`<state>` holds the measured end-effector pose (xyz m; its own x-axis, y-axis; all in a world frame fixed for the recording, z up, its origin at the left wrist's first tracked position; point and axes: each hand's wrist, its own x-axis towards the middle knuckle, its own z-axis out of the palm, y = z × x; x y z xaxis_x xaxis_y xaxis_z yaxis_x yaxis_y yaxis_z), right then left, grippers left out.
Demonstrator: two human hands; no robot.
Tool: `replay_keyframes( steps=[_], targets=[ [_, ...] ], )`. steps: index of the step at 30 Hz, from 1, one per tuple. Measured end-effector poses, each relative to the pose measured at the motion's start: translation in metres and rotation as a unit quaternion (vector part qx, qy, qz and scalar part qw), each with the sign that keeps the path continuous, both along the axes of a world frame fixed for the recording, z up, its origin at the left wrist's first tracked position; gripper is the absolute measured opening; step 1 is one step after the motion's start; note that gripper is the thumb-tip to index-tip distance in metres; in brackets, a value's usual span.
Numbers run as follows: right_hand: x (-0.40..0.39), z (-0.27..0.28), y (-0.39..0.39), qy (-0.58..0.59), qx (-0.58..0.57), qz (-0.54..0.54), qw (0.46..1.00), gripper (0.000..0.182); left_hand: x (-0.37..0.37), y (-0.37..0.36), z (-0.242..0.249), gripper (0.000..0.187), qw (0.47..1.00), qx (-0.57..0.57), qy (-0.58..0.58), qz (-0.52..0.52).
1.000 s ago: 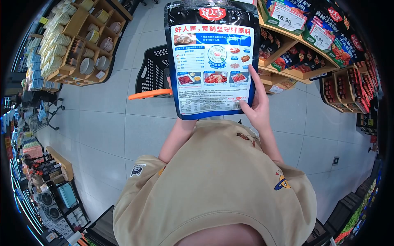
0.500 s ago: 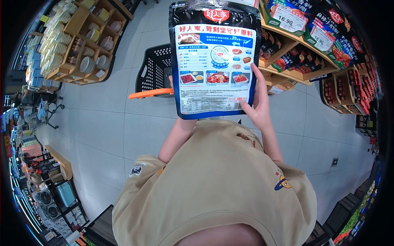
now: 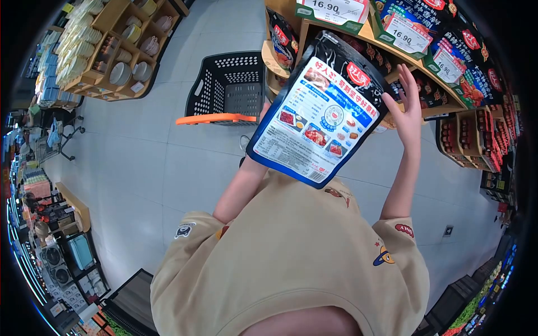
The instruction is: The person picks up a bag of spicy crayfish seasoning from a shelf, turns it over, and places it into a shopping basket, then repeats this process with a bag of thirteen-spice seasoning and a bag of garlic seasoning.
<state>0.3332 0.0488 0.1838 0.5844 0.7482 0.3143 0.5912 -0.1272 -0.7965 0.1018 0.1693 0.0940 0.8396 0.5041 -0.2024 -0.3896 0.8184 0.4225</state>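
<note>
A large black, blue and white food pouch (image 3: 319, 126), its printed back facing me, tilts with its top to the right. My left hand (image 3: 264, 108) is mostly hidden behind it, with only a sliver of skin showing at its left edge; it appears to hold the pouch up. Beside that sliver, the orange handle (image 3: 216, 118) of a black shopping basket (image 3: 224, 61) runs in behind the pouch, so its hold there is hidden. To the right, my right hand (image 3: 408, 106) is open with fingers spread, its thumb at the pouch's upper right edge.
A wooden shelf (image 3: 392, 47) ahead on the right carries similar pouches and 16.90 price tags (image 3: 408, 35). Red jars (image 3: 448, 131) stand farther right. A bowl display (image 3: 106, 61) is at the upper left, a shopping cart (image 3: 59, 140) below it. Grey floor tiles lie between.
The pouch has tilted clockwise and moved slightly right and down, revealing more of the basket. My right hand has loosened from its lower right side, risen, and spread its fingers.
</note>
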Motion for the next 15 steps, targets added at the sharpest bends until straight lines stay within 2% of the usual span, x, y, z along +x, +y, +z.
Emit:
replay_keyframes(
  steps=[1, 2, 3, 4, 6, 8, 9, 14, 15],
  targets=[
    [0.005, 0.000, 0.003, -0.005, -0.047, 0.027, 0.999, 0.069, 0.000, -0.002, -0.006, 0.056, 1.000, -0.026, 0.010, -0.005],
    [0.008, -0.001, 0.008, 0.074, -0.059, 0.080, 0.992, 0.068, 0.000, -0.005, -0.009, 0.053, 0.998, -0.053, 0.021, -0.011],
    [0.014, -0.002, 0.013, 0.093, -0.108, 0.132, 0.981, 0.068, 0.000, -0.006, -0.013, 0.053, 0.998, -0.058, 0.020, -0.009],
    [0.019, -0.003, 0.019, 0.112, -0.157, 0.184, 0.964, 0.068, 0.000, -0.005, -0.019, 0.053, 0.994, -0.080, -0.053, -0.043],
    [0.030, -0.012, 0.029, 0.275, -0.304, 0.204, 0.889, 0.065, -0.003, 0.000, -0.033, 0.052, 0.967, -0.123, -0.196, -0.106],
    [0.028, -0.025, 0.036, 0.376, -0.344, 0.153, 0.847, 0.055, -0.006, 0.005, -0.047, 0.052, 0.915, -0.158, -0.334, -0.160],
    [0.034, -0.041, 0.039, 0.402, -0.347, 0.123, 0.838, 0.053, -0.010, 0.008, -0.054, 0.052, 0.916, -0.162, -0.333, -0.153],
    [0.025, -0.067, 0.066, 0.409, -0.331, 0.160, 0.835, 0.046, -0.026, 0.031, -0.083, 0.052, 0.955, -0.262, -0.114, -0.081],
    [0.028, -0.071, 0.068, 0.425, -0.305, 0.167, 0.836, 0.043, -0.024, 0.033, -0.086, 0.055, 0.928, -0.328, -0.152, -0.094]
  ],
)
